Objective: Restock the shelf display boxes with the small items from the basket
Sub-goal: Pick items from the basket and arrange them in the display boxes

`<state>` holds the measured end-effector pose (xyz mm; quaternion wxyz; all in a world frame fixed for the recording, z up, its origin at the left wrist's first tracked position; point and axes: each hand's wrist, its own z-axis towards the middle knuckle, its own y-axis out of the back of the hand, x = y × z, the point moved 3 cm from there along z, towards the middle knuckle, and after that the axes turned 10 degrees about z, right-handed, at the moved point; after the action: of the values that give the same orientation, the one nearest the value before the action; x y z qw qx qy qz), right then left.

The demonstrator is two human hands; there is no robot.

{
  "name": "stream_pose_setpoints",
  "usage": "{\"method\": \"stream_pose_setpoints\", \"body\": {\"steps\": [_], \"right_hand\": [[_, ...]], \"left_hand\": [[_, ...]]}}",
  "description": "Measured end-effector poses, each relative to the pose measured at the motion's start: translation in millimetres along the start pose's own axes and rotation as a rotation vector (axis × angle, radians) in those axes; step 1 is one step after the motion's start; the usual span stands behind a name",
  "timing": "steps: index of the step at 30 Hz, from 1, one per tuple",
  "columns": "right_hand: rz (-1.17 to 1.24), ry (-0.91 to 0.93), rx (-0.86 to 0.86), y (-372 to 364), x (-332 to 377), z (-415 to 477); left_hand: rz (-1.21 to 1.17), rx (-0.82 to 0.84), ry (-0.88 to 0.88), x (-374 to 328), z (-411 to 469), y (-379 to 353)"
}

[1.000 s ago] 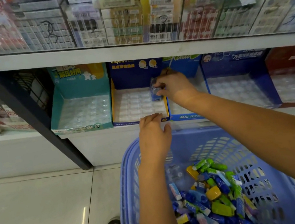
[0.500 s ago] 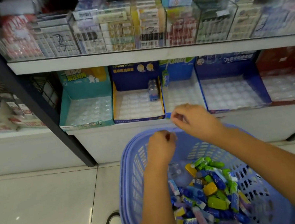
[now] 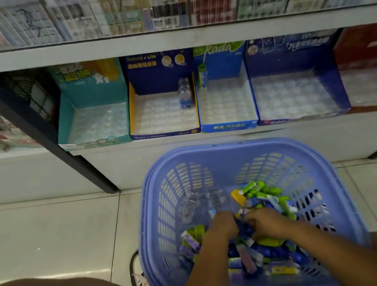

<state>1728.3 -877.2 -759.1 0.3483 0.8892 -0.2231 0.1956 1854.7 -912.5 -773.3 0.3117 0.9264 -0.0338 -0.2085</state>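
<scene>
Head view: your left hand [image 3: 224, 227] and right hand [image 3: 266, 224] are down among small colourful packets [image 3: 266, 192] in the lilac plastic basket [image 3: 233, 148], which sits just below the cardboard display boxes [image 3: 133, 112], likely for short reach. Fingers are buried, so I can't tell the grip.

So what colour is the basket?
The basket is periwinkle blue, clearest in the head view.

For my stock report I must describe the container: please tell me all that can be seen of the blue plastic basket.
The blue plastic basket is squarish with rounded corners, a thick smooth rim and slotted walls. It stands upright on the pale tiled floor before the low white shelf, partly filled with small colourful packets, green, blue, yellow and purple. The person's left grip and right grip reach into that pile.
</scene>
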Motion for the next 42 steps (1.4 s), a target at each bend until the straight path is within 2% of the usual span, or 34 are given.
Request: {"method": "stream_pose_setpoints", "body": {"steps": [5,7,11,17,19,21,23,24,25,27,29,33,36,38,42], "right_hand": [[0.220,-0.042,-0.066,19,-12,1],[0.298,-0.078,-0.097,35,-16,0],[0.479,-0.129,-0.060,67,-16,-7],[0.606,-0.038,0.115,106,1,-37],[0.621,0.018,0.135,118,8,-51],[0.635,0.078,0.130,131,15,-65],[0.638,0.142,0.129,143,22,-80],[0.634,0.172,0.122,149,24,-87],[0.622,0.199,0.107,155,26,-94],[0.578,0.248,0.065,169,30,-107],[0.544,0.301,0.012,182,34,-120],[0.521,0.402,-0.084,208,45,-145],[0.510,0.426,-0.088,216,50,-155],[0.563,0.442,-0.116,219,49,-159],[0.775,0.492,-0.285,226,41,-159]], "left_hand": [[0.032,-0.014,0.091,0,11,-9],[0.049,-0.066,0.111,2,17,-11],[0.097,-0.128,0.131,5,25,-15],[-0.135,-0.155,0.255,17,29,-5],[-0.321,-0.142,0.311,22,27,6],[-0.677,-0.179,0.386,24,23,14],[-0.920,-0.175,0.316,21,15,23],[-1.068,-0.098,0.238,14,9,29],[-1.096,-0.004,0.119,4,0,38],[-0.967,0.165,-0.136,-20,-23,62],[-0.830,0.266,-0.345,-43,-50,87],[-0.798,0.170,-0.488,-79,-86,120],[-0.789,0.111,-0.558,-98,-102,128],[-0.788,0.070,-0.581,-105,-107,129],[-0.894,-0.021,-0.637,-117,-108,137]]}}
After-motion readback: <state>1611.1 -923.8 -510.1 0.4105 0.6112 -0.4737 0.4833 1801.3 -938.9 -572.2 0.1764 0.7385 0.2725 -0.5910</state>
